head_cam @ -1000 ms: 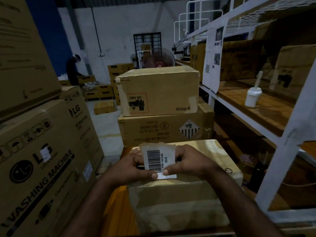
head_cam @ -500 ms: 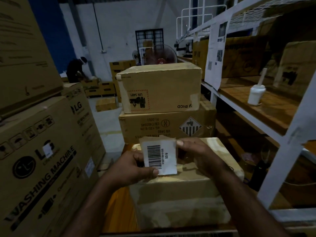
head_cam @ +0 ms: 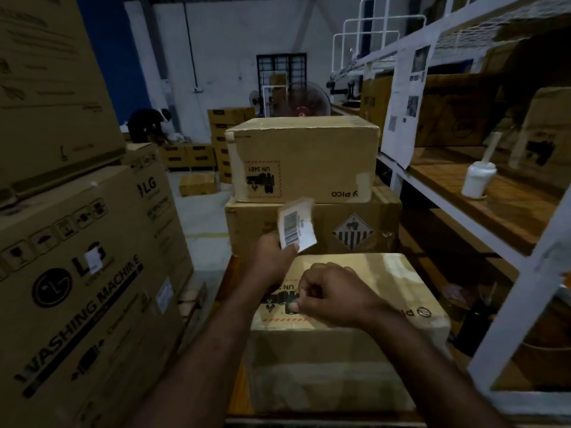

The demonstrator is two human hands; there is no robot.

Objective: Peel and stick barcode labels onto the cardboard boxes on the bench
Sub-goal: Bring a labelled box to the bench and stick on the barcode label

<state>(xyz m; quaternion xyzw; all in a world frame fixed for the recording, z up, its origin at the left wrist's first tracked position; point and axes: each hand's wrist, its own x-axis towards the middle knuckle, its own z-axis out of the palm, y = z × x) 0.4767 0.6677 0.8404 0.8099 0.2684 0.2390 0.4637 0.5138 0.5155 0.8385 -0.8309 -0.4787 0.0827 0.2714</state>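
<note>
The nearest cardboard box [head_cam: 349, 350] sits on the wooden bench [head_cam: 237, 390], with a printed UN mark on its top. My left hand [head_cam: 270, 257] is raised above the box's far left corner and grips a small stack of barcode labels [head_cam: 295, 225]. My right hand [head_cam: 335, 293] hovers low over the box top beside the UN mark, thumb and forefinger pinched together; I cannot see whether a label is between them. Behind stand a box with a striped hazard diamond [head_cam: 312, 230] and on it a PICO box [head_cam: 302, 159].
Tall LG washing machine boxes [head_cam: 77, 288] wall off the left. A white shelf rack [head_cam: 525, 257] runs along the right, bearing a white bottle [head_cam: 477, 180] and more boxes. Far back, a person [head_cam: 148, 125] bends over boxes near a fan [head_cam: 304, 100].
My hands have parted. The left hand lifted the label stack up and turned it; the right hand left the stack and dropped to the near box's top.
</note>
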